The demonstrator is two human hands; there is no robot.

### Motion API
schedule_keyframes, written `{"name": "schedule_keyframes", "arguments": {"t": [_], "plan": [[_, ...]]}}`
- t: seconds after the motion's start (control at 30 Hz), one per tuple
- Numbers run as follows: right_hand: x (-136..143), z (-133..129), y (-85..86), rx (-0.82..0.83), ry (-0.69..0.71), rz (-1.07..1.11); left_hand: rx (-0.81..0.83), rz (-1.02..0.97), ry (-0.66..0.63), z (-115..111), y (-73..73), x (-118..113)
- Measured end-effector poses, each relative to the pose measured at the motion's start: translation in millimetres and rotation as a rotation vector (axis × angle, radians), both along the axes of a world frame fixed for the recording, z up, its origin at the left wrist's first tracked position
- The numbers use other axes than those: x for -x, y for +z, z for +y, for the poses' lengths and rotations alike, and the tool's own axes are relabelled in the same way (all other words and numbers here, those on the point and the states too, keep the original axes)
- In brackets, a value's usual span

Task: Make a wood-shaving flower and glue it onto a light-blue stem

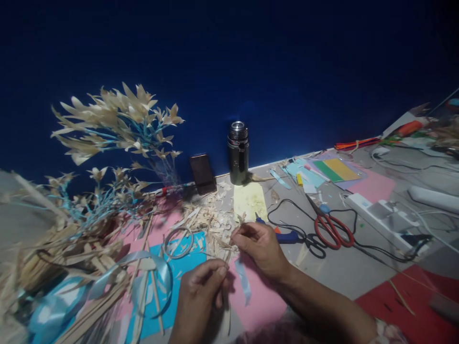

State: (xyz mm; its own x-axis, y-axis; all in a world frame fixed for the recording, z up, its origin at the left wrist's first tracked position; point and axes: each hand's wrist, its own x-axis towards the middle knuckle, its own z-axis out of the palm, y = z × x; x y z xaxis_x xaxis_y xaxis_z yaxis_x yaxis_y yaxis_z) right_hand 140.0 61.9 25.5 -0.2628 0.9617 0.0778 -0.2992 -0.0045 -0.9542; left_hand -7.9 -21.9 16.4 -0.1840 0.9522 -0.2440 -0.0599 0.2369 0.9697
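My left hand [202, 294] is closed in a pinch, thumb against the forefinger; a thin pale strand seems to hang below it, but what the fingertips hold is too small to tell. Up and to the right, my right hand [261, 251] is also pinched, and the thing between its fingertips cannot be made out. Under both hands lie pink sheets [256, 308] with a light blue ribbon piece [244, 282]. Beyond the fingertips spreads a heap of dried husk scraps [211, 222]. A blue glue gun [287, 237] rests just behind my right hand, beside a pale yellow sheet [249, 196].
Red-handled scissors [333, 231] and black-handled scissors [311, 246] lie right, near a power strip [383, 220] and cables. A thermos [238, 157] and a phone [202, 174] stand by the blue wall. Husk flowers [111, 124] rise left, above a blue ribbon roll [57, 306].
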Motion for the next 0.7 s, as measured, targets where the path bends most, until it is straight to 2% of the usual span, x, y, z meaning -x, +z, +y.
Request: {"name": "schedule_keyframes", "arguments": {"t": [0.13, 0.27, 0.43, 0.53, 0.7], "plan": [[-0.5, -1.4, -0.5, -0.018, -0.052, -0.023, 0.052, -0.044, -0.06, -0.9, -4.1, -3.1], [0.0, -0.2, -3.0, 0.001, -0.072, -0.024, 0.047, -0.115, -0.036, -2.8, -7.6, -8.4], [1.7, 0.7, -0.4, -0.022, -0.103, -0.018, 0.014, -0.137, 0.011, -1.5, 1.8, -15.0], [2.3, -1.3, 1.8, -0.036, -0.097, -0.035, 0.019, -0.123, -0.013, 0.6, 7.4, -16.3], [2.6, -2.4, -0.7, -0.012, -0.051, 0.008, 0.075, -0.117, -0.015, -0.5, 2.4, -16.4]]}}
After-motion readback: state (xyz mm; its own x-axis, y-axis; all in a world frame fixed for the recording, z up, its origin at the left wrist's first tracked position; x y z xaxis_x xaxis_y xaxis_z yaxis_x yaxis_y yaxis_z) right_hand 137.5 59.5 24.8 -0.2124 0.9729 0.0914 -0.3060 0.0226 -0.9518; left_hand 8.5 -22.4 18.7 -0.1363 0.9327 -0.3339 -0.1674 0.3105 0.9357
